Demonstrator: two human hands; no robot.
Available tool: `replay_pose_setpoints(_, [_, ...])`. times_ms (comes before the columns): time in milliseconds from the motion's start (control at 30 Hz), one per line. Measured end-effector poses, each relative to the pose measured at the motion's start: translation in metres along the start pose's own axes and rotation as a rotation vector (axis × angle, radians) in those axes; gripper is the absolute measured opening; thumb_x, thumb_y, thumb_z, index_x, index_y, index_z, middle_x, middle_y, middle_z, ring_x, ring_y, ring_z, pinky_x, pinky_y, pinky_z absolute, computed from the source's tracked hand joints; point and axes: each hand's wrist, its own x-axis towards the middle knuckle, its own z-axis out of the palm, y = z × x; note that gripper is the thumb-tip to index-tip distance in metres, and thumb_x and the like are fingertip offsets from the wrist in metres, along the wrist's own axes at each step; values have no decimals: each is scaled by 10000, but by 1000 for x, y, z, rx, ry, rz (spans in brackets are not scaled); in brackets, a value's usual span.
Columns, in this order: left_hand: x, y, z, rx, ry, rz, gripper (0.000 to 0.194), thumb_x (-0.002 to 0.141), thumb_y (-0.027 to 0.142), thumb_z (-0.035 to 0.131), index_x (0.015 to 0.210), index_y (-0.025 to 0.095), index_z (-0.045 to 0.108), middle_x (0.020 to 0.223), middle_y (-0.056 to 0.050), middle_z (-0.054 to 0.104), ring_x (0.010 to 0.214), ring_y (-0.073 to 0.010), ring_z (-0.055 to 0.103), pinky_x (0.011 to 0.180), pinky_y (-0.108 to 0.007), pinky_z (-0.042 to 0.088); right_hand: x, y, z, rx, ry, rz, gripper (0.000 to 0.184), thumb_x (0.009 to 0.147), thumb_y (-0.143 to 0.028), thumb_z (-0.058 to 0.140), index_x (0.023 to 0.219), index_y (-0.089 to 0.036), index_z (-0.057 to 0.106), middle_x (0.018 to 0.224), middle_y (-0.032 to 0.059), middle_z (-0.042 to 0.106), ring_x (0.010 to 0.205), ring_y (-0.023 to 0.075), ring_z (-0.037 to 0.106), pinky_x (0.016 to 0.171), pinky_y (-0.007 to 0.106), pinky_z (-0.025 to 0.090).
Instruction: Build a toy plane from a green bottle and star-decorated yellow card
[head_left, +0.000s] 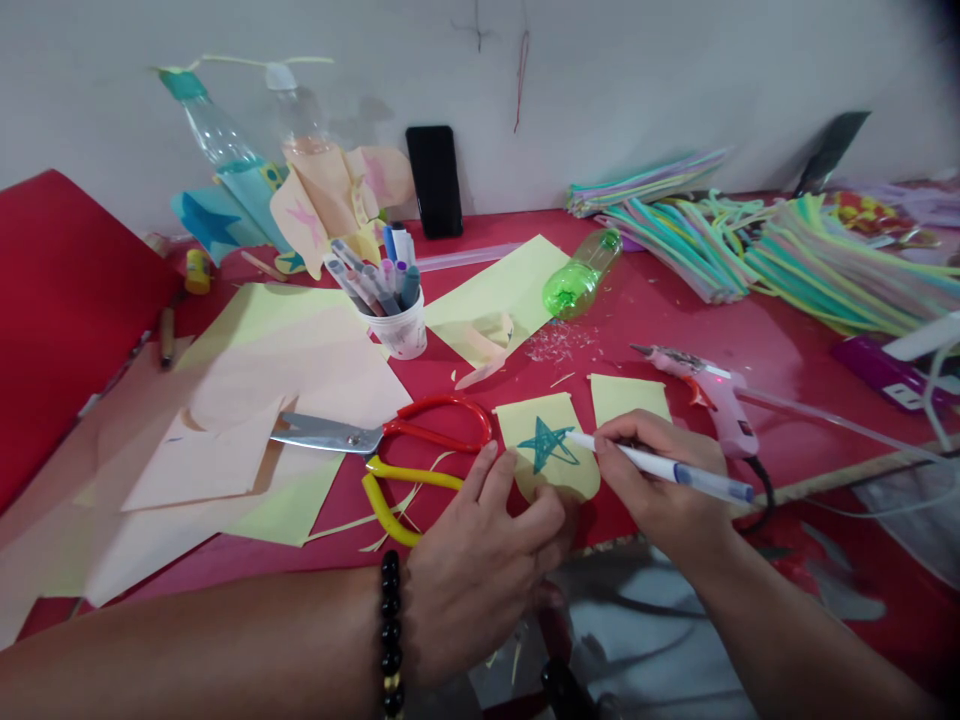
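My right hand (pixel 652 490) works a white marker (pixel 705 478) at the front of a red desk (pixel 660 320), its tip at the right-hand arm of a teal star (pixel 546 445) drawn on a rounded pale-yellow paper tab (pixel 540 412); whether the tip touches the paper is too fine to tell. The right fingers (pixel 637 430) close together around the marker's barrel, while my left hand (pixel 472 570) pins the tab from below, its fingers (pixel 544 510) spread apart against the lower edge. The tab lies flat, just beside a second yellow tab (pixel 628 397). Held from one side only, the small tab could swivel under the pull of the marker and throw the line off, and any fresh ink could smear if my hand dragged across it. A pink hot-glue gun (pixel 709 395) lies close to my right hand, though whether it is hot cannot be told; a careless sideways move could knock it or catch its black cord (pixel 766 490). Red-handled scissors (pixel 330 434) lie near my left hand among paper scraps, their steel blades pointing away, a hazard only if my left wrist swung across them.
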Motion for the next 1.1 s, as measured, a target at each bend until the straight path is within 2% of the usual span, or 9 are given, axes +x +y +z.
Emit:
replay_pose_setpoints(100, [0,0,0,-8,3,-1,483,952,553,387,1297,246,530,1258,-61,465,1259,-393,397,1078,-634,278,0,1,0,14,-47,-25,102,796,-177,597,703,-213,621,611,-21,631,530,118,575,523,234,445])
replay_pose_setpoints(500, [0,0,-2,2,5,6,501,944,556,409,1306,227,518,1249,-69,471,1247,-392,406,1071,-635,284,0,0,-1,32,-17,10,102,795,-169,607,700,-207,619,589,-26,611,504,110,550,522,233,440])
replay_pose_setpoints(633, [1,-1,-2,5,9,11,484,952,541,401,1281,211,531,1243,-72,471,1242,-388,410,1071,-634,285,0,2,-1,75,-86,-13,93,792,-158,605,712,-202,626,623,-21,622,545,112,565,535,228,437])
replay_pose_setpoints(833, [1,-1,-2,-23,19,-6,482,937,543,440,1265,202,530,1213,-51,475,1222,-389,411,1071,-616,302,-3,5,-4,88,-60,-6,145,771,-148,586,633,-195,581,548,-27,533,491,105,479,496,244,385])
replay_pose_setpoints(1000, [1,0,-2,-22,20,-4,492,942,549,422,1288,212,515,1221,-54,467,1239,-397,390,1082,-622,286,-1,4,-4,127,-107,5,112,785,-144,587,687,-195,606,608,-14,582,546,113,530,526,241,409])
replay_pose_setpoints(1100, [1,0,-1,-28,24,0,465,953,532,406,1259,205,531,1225,-53,464,1228,-395,400,1067,-612,310,0,5,-5,133,-93,10,148,777,-140,579,640,-197,570,556,-26,530,502,104,479,493,247,376])
